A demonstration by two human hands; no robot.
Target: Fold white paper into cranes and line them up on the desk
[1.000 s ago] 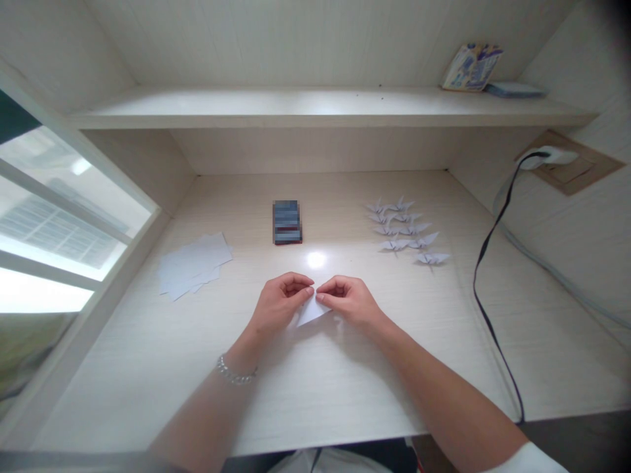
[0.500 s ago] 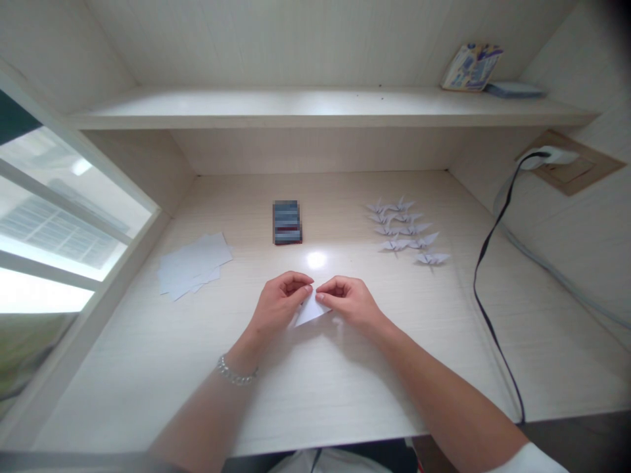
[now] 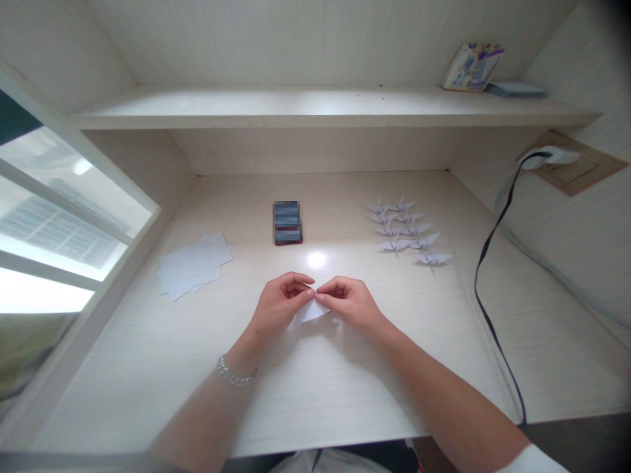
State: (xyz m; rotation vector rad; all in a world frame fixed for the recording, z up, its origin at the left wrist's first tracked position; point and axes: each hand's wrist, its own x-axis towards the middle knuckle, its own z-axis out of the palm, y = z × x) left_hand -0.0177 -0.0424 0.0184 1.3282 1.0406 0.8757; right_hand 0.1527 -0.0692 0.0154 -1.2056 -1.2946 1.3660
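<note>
A small folded sheet of white paper (image 3: 312,313) is pinched between my two hands over the desk, its lower corner pointing toward me. My left hand (image 3: 283,299) grips its upper left part with thumb and fingers closed. On the other side my right hand (image 3: 351,300) pinches the paper close to the same top point, the two thumbs almost touching. The fingers hide the top of the paper. To the right, several white folded paper cranes (image 3: 405,230) stand in rows.
Loose white sheets (image 3: 194,266) overlap at the left. A dark, blurred-out phone-like rectangle (image 3: 287,223) lies behind my hands. A black cable (image 3: 486,315) runs from the wall socket (image 3: 572,164) down the desk's right side. Above is a shelf (image 3: 315,105) holding a small box (image 3: 473,67).
My left thumb and fingertips have shifted slightly right, closer to my right thumb. The visible part of the folded paper has tilted a little.
</note>
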